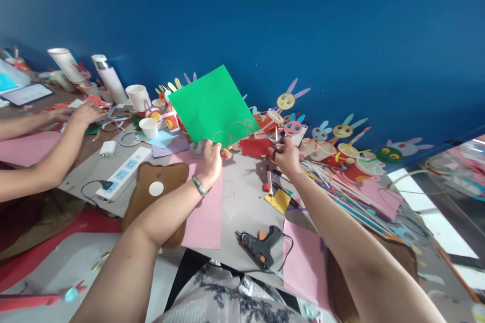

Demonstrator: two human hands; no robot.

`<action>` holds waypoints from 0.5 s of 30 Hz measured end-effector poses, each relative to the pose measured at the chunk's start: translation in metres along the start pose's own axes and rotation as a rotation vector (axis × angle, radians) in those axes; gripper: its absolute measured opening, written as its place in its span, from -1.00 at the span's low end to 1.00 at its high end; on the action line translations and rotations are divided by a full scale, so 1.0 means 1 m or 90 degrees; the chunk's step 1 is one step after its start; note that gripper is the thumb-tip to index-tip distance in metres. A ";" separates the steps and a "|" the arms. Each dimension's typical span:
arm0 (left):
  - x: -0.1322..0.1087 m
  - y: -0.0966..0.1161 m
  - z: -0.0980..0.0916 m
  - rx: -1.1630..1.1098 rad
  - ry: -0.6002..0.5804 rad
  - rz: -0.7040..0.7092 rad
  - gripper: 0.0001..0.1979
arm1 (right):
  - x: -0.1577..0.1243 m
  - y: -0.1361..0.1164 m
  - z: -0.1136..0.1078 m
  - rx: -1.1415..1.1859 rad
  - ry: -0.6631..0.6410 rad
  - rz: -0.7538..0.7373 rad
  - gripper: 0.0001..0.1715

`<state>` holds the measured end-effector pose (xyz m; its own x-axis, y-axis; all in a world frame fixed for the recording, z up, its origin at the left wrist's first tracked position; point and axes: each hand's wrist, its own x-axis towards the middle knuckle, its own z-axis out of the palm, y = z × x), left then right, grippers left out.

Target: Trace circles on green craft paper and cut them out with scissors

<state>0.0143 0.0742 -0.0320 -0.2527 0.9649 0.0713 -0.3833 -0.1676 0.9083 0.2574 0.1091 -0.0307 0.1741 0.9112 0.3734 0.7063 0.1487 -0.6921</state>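
My left hand (212, 162) pinches the bottom corner of a green sheet of paper (210, 103), holding it raised above the table. Round outlines are drawn along the sheet's lower right edge. To the right, my right hand (287, 155) is closed around the handles of a pair of scissors (276, 135), blades pointing up. The scissors are apart from the green sheet. Beneath and between the hands lies red paper (255, 147). A red-capped glue stick or marker (268, 181) and a yellow paper piece (278, 201) lie just below my right hand.
A black glue gun (261, 246) lies near the table's front edge. A white power strip (127, 171) sits at left. Paper cups with rabbit faces (343, 132) line the blue wall. Pipe cleaners (341, 189) spread at right. Another person's hands (85, 113) work at far left.
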 end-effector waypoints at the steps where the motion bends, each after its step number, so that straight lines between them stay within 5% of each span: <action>1: 0.001 0.000 0.000 -0.004 0.002 -0.008 -0.85 | 0.003 0.000 0.004 -0.002 -0.009 -0.017 -0.74; 11: 0.004 -0.014 -0.003 -0.015 -0.002 -0.021 -0.83 | -0.061 0.002 -0.008 -0.036 -0.269 -0.138 -0.78; 15: 0.003 -0.018 -0.003 -0.021 -0.014 -0.029 -0.80 | -0.075 0.014 -0.027 -0.064 -0.207 -0.094 -0.77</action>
<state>0.0175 0.0793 -0.0494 -0.2142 0.9760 0.0395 -0.4231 -0.1291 0.8968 0.2726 0.0328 -0.0521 -0.1514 0.9594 0.2379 0.7737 0.2648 -0.5755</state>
